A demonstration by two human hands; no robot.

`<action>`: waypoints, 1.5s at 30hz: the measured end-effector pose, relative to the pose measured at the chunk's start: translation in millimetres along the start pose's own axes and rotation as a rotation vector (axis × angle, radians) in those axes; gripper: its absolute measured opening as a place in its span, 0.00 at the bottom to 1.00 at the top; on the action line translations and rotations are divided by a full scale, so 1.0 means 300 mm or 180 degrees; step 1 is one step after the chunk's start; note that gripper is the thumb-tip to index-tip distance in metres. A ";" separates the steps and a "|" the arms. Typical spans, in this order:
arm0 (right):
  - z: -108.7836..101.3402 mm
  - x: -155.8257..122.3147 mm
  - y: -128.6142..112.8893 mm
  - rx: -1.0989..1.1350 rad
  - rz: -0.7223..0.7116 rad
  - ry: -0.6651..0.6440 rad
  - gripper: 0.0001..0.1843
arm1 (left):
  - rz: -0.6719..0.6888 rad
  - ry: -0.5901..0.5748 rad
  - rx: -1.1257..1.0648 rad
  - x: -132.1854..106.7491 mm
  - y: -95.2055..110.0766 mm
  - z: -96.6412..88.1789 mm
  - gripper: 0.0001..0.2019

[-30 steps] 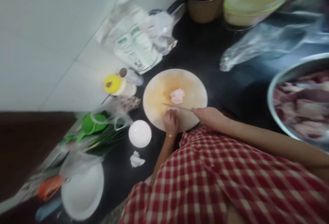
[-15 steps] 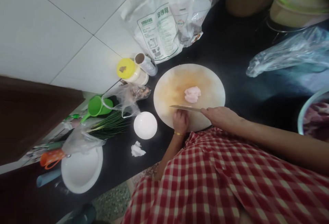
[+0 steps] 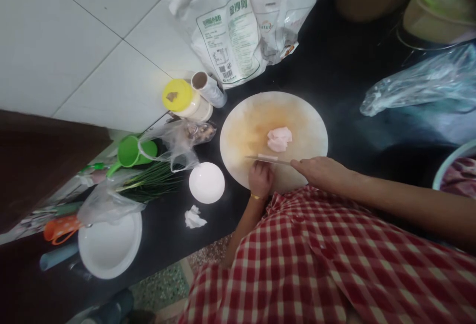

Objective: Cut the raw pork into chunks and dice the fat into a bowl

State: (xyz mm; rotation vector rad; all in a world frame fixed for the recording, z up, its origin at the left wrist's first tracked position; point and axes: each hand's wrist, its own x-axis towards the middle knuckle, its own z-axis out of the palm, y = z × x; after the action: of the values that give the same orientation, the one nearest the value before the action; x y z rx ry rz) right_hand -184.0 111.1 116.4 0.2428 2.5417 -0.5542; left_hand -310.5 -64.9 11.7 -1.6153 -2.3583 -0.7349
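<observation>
While RH (image 3: 322, 171) grips 1 knife (image 3: 275, 161) | LH (image 3: 261, 180) over 1 brd (image 3: 253, 138)

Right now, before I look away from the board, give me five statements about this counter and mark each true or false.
1. The right hand holds the knife. True.
2. The left hand grips the green scoop. False: it is at the round board, next to the blade.
3. Pale pink food lies on the board. True.
4. The crumpled tissue is inside the small white dish. False: it lies beside it on the dark counter.
5. The jar near the wall has a yellow lid. True.
</observation>
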 end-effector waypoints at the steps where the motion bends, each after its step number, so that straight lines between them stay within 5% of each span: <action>1: 0.005 0.014 0.000 0.0029 -0.0018 0.0013 0.19 | 0.0003 0.0000 -0.0005 0.001 0.000 -0.001 0.14; 8: 0.015 0.157 -0.049 0.0298 -0.0103 0.0141 0.21 | 0.0001 -0.0103 -0.0084 0.003 0.001 -0.005 0.13; 17: 0.041 0.035 0.039 0.0050 0.0212 -0.0281 0.21 | -0.0054 -0.0152 -0.0186 0.012 0.006 -0.008 0.14; 25: 0.068 0.220 -0.044 0.0163 -0.0127 0.0167 0.24 | -0.0086 -0.0158 -0.0155 0.008 -0.002 -0.006 0.14; 34: 0.067 0.047 0.112 0.0336 0.0462 0.0001 0.23 | 0.0063 -0.0144 -0.0112 0.015 0.001 -0.004 0.15; 40: -0.026 0.029 0.123 0.0825 0.0692 0.0300 0.24 | 0.0048 -0.0090 -0.0127 0.010 0.006 -0.009 0.15; 45: -0.037 0.014 0.106 0.0557 0.0788 0.0558 0.28 | 0.0025 -0.0142 -0.0121 -0.007 0.007 -0.008 0.15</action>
State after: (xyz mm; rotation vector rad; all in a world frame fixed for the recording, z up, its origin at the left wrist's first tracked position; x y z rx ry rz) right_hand -183.8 144.8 112.0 0.6862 2.5775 -0.6829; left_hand -308.0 -67.2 13.4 -1.6723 -2.3811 -0.7544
